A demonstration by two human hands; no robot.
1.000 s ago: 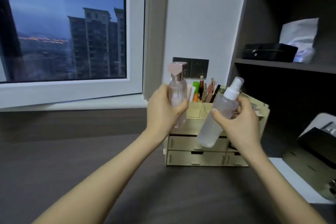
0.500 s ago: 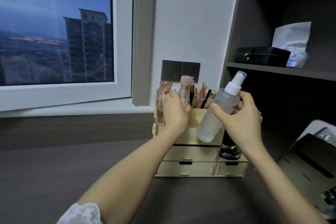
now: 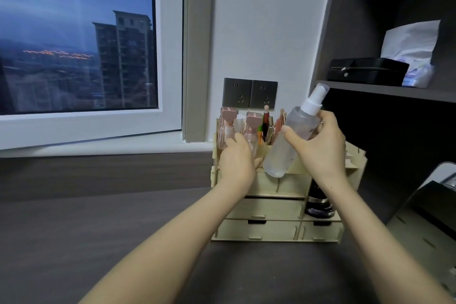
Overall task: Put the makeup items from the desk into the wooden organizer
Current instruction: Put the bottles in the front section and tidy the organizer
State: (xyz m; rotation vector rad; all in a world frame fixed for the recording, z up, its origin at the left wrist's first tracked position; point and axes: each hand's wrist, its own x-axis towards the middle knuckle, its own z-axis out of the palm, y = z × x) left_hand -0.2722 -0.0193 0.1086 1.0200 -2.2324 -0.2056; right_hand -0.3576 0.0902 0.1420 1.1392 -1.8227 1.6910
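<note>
**Desk:** What does it show?

**Photographer:** A person at a dark table (image 3: 123, 229) loads a pale plywood organizer with small drawers (image 3: 266, 229). The right hand (image 3: 318, 148) grips a frosted clear spray bottle with a white pump top (image 3: 288, 140). It is tilted, base down toward the left hand and nozzle up and away. It hovers just above the organizer's open top compartments and is not yet in one.

**Desk:** And the left hand?

**Photographer:** The left hand (image 3: 237, 163) is curled round the lower part of a clear pink-capped bottle (image 3: 251, 128) standing in the top compartment beyond its knuckles, with a matching bottle (image 3: 228, 123) just left of it. Between the two hands, a cluster of slim brushes and lipsticks (image 3: 269, 126) stands upright in its own slot.

**Desk:** What would doing this step well take?

**Photographer:** By my reading: release the pink-capped bottle only once it stands square, then draw the left hand clear. The tall spray bottle probably wants righting to vertical, then lowering base-first into a free compartment under the right hand, clear of the brushes.

**Desk:** Risks?

**Photographer:** A slanted entry could catch the thin dividers or knock the pink caps. A dark round jar (image 3: 319, 202) fills the niche below the right wrist, so that space looks taken.
</note>
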